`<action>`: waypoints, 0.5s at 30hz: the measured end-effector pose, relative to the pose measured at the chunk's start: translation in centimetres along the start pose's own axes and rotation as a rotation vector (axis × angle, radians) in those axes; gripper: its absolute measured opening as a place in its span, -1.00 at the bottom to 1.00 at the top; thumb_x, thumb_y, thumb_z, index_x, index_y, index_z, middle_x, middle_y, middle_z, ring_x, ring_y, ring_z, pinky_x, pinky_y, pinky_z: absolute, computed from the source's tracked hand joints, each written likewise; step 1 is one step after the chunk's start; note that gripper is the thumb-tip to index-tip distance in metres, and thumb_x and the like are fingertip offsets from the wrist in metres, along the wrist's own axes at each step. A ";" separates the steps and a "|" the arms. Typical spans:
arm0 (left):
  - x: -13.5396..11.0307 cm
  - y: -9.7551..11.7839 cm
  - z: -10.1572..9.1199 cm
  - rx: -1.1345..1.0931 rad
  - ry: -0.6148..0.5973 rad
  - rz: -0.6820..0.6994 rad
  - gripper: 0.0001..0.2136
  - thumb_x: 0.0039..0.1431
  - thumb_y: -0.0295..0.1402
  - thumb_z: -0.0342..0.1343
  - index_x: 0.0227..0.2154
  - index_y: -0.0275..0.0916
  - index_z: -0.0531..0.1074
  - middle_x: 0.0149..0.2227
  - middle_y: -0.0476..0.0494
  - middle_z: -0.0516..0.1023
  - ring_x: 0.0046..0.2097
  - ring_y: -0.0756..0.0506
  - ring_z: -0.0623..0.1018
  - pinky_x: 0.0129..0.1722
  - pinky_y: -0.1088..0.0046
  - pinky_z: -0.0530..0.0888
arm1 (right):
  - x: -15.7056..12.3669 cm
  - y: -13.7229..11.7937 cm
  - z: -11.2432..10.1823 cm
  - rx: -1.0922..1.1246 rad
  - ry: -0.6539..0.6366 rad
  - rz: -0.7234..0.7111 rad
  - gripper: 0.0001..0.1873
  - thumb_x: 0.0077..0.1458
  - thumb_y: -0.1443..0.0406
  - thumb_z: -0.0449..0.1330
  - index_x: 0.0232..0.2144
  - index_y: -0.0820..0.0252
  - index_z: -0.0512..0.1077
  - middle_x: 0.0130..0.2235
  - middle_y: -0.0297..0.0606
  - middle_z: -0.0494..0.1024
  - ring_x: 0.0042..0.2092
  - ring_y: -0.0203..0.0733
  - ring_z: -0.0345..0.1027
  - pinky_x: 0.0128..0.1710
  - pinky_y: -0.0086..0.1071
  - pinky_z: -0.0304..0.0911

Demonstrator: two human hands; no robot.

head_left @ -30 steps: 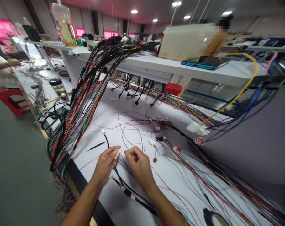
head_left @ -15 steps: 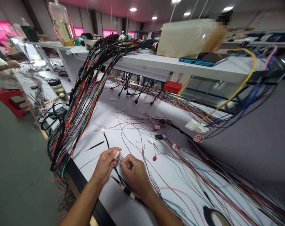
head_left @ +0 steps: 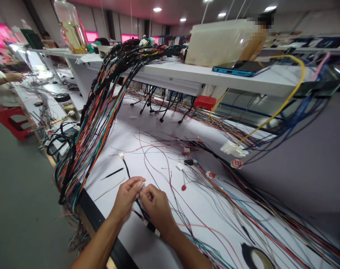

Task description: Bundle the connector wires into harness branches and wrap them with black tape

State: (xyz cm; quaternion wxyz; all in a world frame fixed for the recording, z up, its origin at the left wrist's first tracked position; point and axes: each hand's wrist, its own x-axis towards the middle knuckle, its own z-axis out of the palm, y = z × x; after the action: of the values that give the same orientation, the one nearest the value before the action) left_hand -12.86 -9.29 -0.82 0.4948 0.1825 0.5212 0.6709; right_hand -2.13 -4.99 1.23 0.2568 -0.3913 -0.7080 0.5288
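I've got two hands in view, low over the near edge of the tabletop [head_left: 94, 220]. The left hand [head_left: 126, 198] pinches a small connector [head_left: 142, 186] between thumb and fingers, and the right hand [head_left: 156, 206] pinches the thin wires [head_left: 140, 198] running from it, so the two hands nearly touch.

Beyond them on the tabletop lie one black pick [head_left: 112, 173] and one pale strip [head_left: 109, 189]. One thick harness [head_left: 97, 127] arches up to the shelf [head_left: 242, 84], which carries one phone [head_left: 241, 68], one translucent tub [head_left: 220, 43] and one glass bottle [head_left: 70, 28] of yellow liquid. A lidded jar [head_left: 66, 106] stands toward the far left; I can't tell what's inside. One tape roll [head_left: 255, 257] sits at the near right. Far left, a co-worker's hand [head_left: 14, 77] is separate from these two.
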 end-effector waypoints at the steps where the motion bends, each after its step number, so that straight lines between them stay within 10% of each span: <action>1: -0.1 0.0 0.0 -0.006 -0.002 -0.011 -0.74 -0.06 -0.24 0.29 -0.34 -0.31 0.52 -0.45 -0.07 0.51 -0.47 0.08 0.39 -0.47 0.63 0.31 | 0.0 0.1 0.0 0.001 -0.006 -0.004 -0.79 0.05 0.27 0.07 -0.59 0.17 0.29 -0.64 -0.45 0.29 -0.58 -0.35 0.13 -0.58 -0.50 0.02; 15: 0.1 0.4 0.1 -0.292 -0.025 -0.162 -0.74 -0.15 -0.32 0.36 -0.39 -0.36 0.52 -0.52 -0.05 0.47 -0.55 0.12 0.37 -0.55 0.66 0.30 | -0.8 0.0 -0.1 -0.008 -0.003 -0.026 -0.77 0.11 0.24 0.05 -0.56 0.17 0.30 -0.62 -0.43 0.34 -0.59 -0.35 0.18 -0.57 -0.49 0.08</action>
State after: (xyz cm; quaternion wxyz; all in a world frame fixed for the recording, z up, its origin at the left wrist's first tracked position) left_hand -13.07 -9.13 -0.49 0.5750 0.0742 0.4249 0.6953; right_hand -1.64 -5.59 1.25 0.2608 -0.3822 -0.7156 0.5232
